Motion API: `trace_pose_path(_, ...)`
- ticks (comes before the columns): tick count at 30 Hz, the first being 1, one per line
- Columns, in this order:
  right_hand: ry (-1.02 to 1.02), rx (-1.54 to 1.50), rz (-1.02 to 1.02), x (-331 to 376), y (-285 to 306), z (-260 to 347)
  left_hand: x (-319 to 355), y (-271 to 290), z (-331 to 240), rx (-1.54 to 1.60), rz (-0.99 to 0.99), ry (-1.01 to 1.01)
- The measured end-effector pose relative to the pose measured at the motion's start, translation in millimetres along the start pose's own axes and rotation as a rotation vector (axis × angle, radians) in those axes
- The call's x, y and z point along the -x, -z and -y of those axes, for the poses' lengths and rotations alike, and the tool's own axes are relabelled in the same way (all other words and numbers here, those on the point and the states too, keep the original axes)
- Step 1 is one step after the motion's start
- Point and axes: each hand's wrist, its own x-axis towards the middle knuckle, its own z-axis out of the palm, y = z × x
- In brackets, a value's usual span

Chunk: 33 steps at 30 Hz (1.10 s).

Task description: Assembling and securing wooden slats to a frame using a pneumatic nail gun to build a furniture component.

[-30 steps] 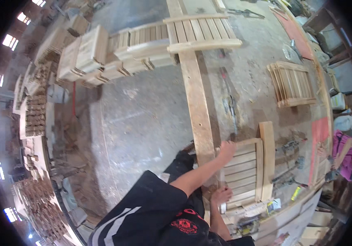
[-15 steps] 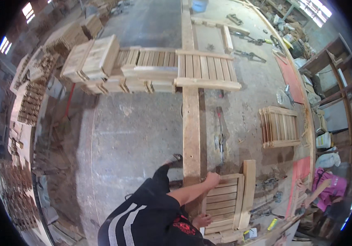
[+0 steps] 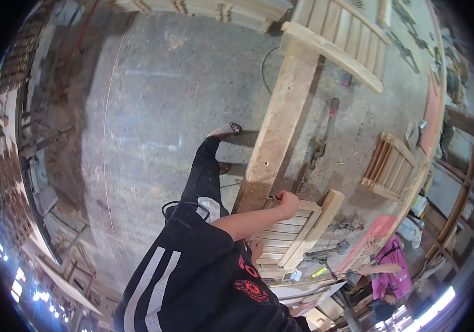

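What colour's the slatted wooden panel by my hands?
The slatted wooden panel is pale tan, clearest in the head view.

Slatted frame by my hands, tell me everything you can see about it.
The frame looks like pale, bare wood: parallel slats with narrow gaps, meeting a rail. It lies beside the beam, slanting in the view, with a thick plank along its right side. Your left hand is near its top edge, your right hand by its left side; whether either touches it is unclear.
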Motion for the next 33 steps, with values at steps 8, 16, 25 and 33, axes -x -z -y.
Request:
trace_pose_path(8,-0.162,0.016,0.057,-0.4,24.7,47.7,4.6,25.3,4.9,-0.017,0.098,-0.031)
trace_pose_path(16,-0.119,0.048,0.059,-1.1,27.1,45.2,6.9,27.3,-7.5,-0.063,0.129,-0.018)
trace_pose_path(25,-0.227,0.087,0.127,-3.7,34.2,76.4,6.1,11.0,1.7,-0.075,0.057,-0.088)
trace_pose_path(33,-0.183,-0.097,0.053,-10.9,5.4,135.9,14.8,13.8,15.5,-0.088,-0.072,-0.103)
